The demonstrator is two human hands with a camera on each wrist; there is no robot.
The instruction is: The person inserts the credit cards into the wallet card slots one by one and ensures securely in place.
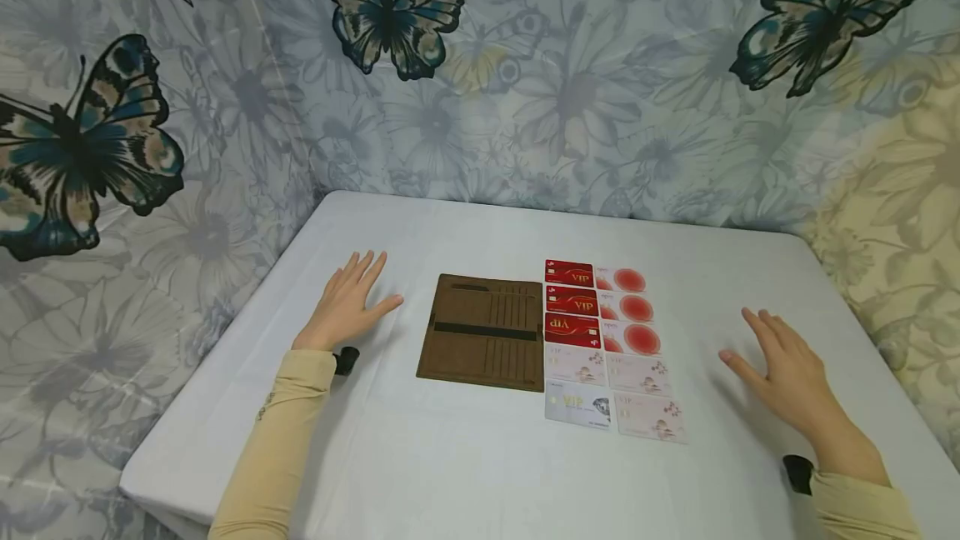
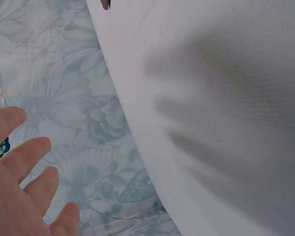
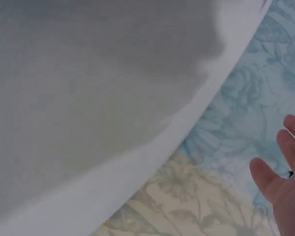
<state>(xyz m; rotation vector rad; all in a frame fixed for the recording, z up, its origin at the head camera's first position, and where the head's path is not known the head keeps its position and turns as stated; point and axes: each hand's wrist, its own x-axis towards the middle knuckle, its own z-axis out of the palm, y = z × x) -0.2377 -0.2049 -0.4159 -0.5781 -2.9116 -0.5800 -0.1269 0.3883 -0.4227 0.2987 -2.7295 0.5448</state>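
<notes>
A brown card wallet [image 1: 480,308] lies spread flat on the white table, with rows of card slots and a dark band across its middle. Right beside it, two columns of cards are laid out. Three red VIP cards [image 1: 572,301] top the left column, above a pale pink card [image 1: 575,363] and a silver VIP card [image 1: 578,404]. Cards with red circles [image 1: 636,307] and pale pink cards [image 1: 651,417] form the right column. My left hand [image 1: 347,302] hovers left of the wallet, fingers spread, holding nothing. Over the table's right side, my right hand [image 1: 787,373] is likewise extended and holds nothing.
A white cloth [image 1: 420,473] covers the table, whose far edge meets a floral backdrop [image 1: 450,132] with large butterflies. In the left wrist view the table edge [image 2: 132,132] runs diagonally past the hand. Both forearms wear yellow sleeves [image 1: 273,440] and dark wrist bands.
</notes>
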